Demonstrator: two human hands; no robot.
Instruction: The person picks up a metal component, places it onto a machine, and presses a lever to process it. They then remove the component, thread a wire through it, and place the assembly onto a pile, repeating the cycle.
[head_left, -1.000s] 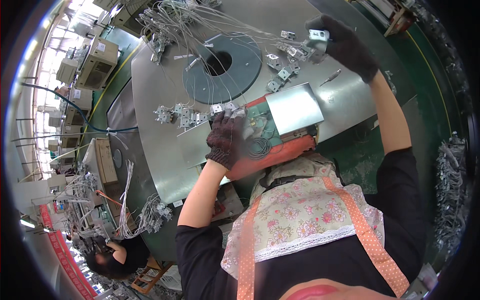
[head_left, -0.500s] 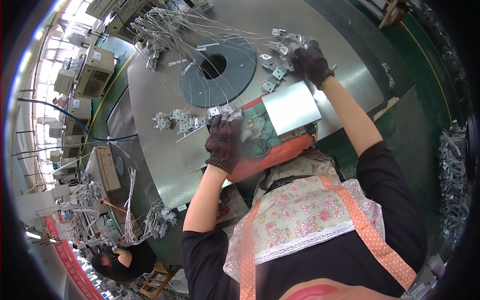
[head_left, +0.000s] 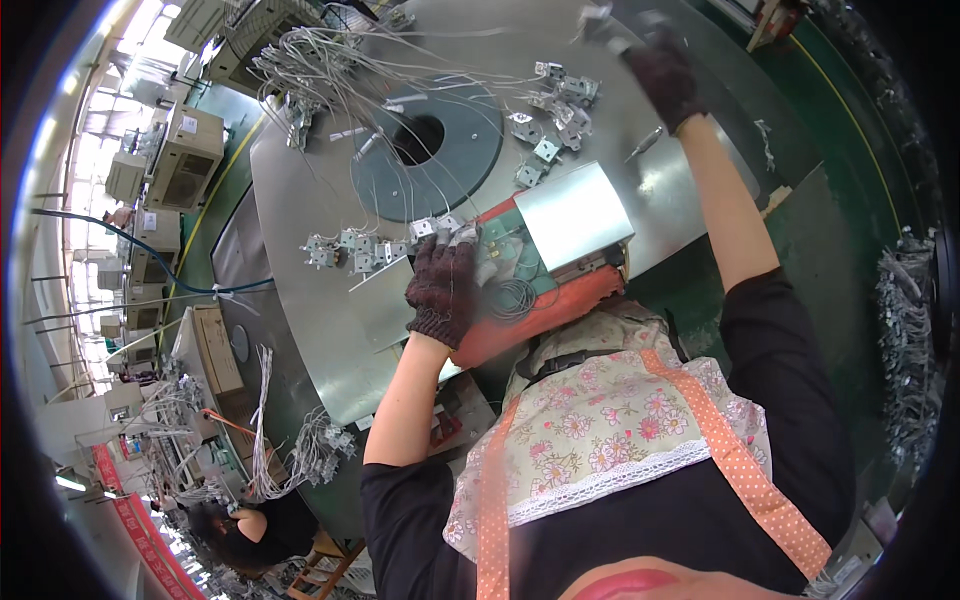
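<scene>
My left hand (head_left: 442,290), in a dark knitted glove with pale fingertips, is closed at the end of a row of small metal brackets (head_left: 360,248) with thin wires. Its fingers bend over a metal bracket (head_left: 424,229), partly hiding it. Beside it lies an orange-red padded holder (head_left: 535,325) bearing a green board (head_left: 505,255), a coil of grey wire (head_left: 513,299) and a shiny metal cover (head_left: 575,217). My right hand (head_left: 663,78), gloved alike, is raised over the far right of the table, its fingers smeared by motion. A blurred pale metal piece (head_left: 595,20) shows near them.
A pointed tool (head_left: 645,145) lies right of more wired brackets (head_left: 555,110). A grey disc (head_left: 480,150) with a central hole is set on the metal table (head_left: 330,350). A wire bundle (head_left: 320,60) spreads across the far left. Another person (head_left: 255,530) sits at the lower left.
My right hand has moved up and away from the bracket cluster, uncovering the pointed tool and several brackets. My left hand stays at its row; the whole view has shifted slightly.
</scene>
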